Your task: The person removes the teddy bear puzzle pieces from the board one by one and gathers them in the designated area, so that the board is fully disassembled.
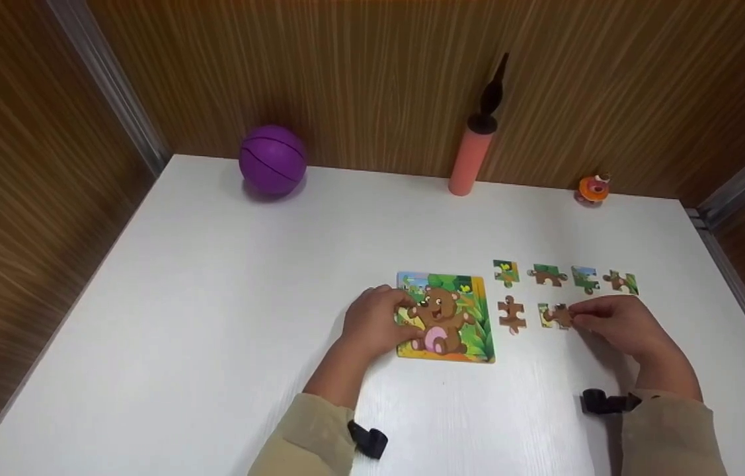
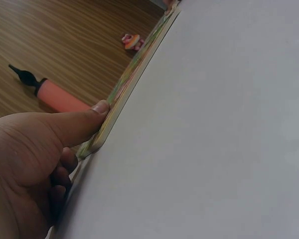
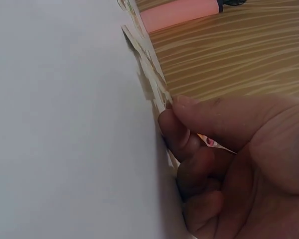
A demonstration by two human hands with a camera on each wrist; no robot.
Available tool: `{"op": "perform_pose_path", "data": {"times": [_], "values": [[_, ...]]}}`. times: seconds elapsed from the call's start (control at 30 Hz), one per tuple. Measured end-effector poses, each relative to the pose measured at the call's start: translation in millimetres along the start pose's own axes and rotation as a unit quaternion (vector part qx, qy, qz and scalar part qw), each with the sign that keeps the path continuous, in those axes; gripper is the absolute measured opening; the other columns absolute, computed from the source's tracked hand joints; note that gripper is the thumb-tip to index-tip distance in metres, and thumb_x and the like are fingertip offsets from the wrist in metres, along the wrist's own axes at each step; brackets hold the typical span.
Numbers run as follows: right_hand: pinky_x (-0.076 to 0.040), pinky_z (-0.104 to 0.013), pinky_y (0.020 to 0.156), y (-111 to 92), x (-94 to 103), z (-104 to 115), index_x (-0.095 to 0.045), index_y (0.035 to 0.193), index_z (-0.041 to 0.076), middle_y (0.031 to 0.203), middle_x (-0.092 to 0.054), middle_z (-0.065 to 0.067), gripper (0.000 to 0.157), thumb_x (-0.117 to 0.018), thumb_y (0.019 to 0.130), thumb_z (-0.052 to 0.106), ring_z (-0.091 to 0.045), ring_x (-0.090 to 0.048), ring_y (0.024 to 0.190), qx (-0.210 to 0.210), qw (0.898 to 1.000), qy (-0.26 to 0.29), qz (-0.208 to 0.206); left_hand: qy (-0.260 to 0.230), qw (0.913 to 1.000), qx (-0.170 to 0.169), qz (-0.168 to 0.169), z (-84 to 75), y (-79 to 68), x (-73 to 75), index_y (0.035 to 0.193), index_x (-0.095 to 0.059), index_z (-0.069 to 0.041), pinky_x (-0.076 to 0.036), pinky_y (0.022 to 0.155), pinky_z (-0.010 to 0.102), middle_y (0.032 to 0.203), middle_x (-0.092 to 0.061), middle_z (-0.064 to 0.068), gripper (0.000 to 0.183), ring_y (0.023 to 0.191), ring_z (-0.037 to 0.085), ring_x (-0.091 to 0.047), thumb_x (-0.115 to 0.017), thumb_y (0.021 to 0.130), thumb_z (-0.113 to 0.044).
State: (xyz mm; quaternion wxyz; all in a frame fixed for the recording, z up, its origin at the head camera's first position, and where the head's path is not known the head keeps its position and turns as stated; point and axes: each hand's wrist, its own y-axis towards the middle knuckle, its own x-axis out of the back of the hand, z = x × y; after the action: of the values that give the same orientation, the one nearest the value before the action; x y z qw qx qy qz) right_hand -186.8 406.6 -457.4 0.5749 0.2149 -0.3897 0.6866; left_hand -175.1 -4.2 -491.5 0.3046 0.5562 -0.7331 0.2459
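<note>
My left hand holds the left side of a square jigsaw puzzle with a brown bear picture, flat on the table. In the left wrist view the thumb lies along the puzzle's edge and the other fingers curl beside it, partly hidden. With thumb and forefinger, my right hand pinches a loose puzzle piece by its right end. From the right wrist that piece appears edge-on and tilted, its far end raised off the table. Left of it lies another brown puzzle piece.
Several loose pieces form a row behind, including a green and brown piece. Along the back of the white table stand a purple ball, a pink hand pump and a small orange and pink figurine. Wooden panels enclose it.
</note>
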Motion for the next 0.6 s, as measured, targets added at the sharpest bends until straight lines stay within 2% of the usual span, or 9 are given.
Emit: {"op": "perform_pose_path", "data": {"times": [0.17, 0.3, 0.43, 0.6], "values": [[-0.053, -0.028, 0.077, -1.7, 2.3, -0.4, -0.073, 0.129, -0.003, 0.124, -0.07, -0.021, 0.038, -0.075, 0.1, 0.021, -0.027, -0.061, 0.102, -0.003, 1.0, -0.008, 0.005, 0.001, 1.0, -0.007, -0.004, 0.7, 0.7, -0.5, 0.12, -0.077, -0.016, -0.05, 0.09, 0.037, 0.101, -0.065, -0.003, 0.043, 0.102, 0.019, -0.059, -0.093, 0.083, -0.031], [-0.054, -0.029, 0.074, -3.9, 3.3, 5.1, -0.07, 0.132, -0.004, 0.122, -0.069, -0.022, 0.041, -0.072, 0.102, 0.023, -0.028, -0.059, 0.098, -0.008, 1.0, -0.007, -0.008, 0.0, 1.0, -0.007, -0.004, 0.4, 0.9, -0.4, 0.121, -0.078, -0.017, -0.05, 0.09, 0.036, 0.101, -0.065, -0.004, 0.044, 0.102, 0.018, -0.059, -0.093, 0.083, -0.031], [-0.053, -0.03, 0.068, -4.4, -5.7, 28.1, -0.072, 0.129, -0.004, 0.11, -0.072, -0.016, 0.034, -0.069, 0.103, 0.019, -0.027, -0.061, 0.09, 0.021, 0.999, -0.009, -0.024, -0.001, 1.0, -0.007, -0.002, 1.0, 0.5, 0.5, 0.119, -0.08, -0.02, -0.048, 0.085, 0.033, 0.096, -0.062, -0.006, 0.04, 0.096, 0.016, -0.056, -0.093, 0.083, -0.031], [-0.053, -0.031, 0.065, -3.6, -29.8, 62.8, -0.078, 0.12, 0.0, 0.102, -0.073, -0.01, 0.026, -0.074, 0.098, 0.014, -0.024, -0.061, 0.083, 0.082, 0.997, -0.014, 0.004, 0.006, 1.0, -0.003, 0.003, 0.6, 1.2, 0.2, 0.117, -0.082, -0.022, -0.047, 0.08, 0.031, 0.093, -0.059, -0.007, 0.037, 0.091, 0.013, -0.053, -0.092, 0.083, -0.032]]}}
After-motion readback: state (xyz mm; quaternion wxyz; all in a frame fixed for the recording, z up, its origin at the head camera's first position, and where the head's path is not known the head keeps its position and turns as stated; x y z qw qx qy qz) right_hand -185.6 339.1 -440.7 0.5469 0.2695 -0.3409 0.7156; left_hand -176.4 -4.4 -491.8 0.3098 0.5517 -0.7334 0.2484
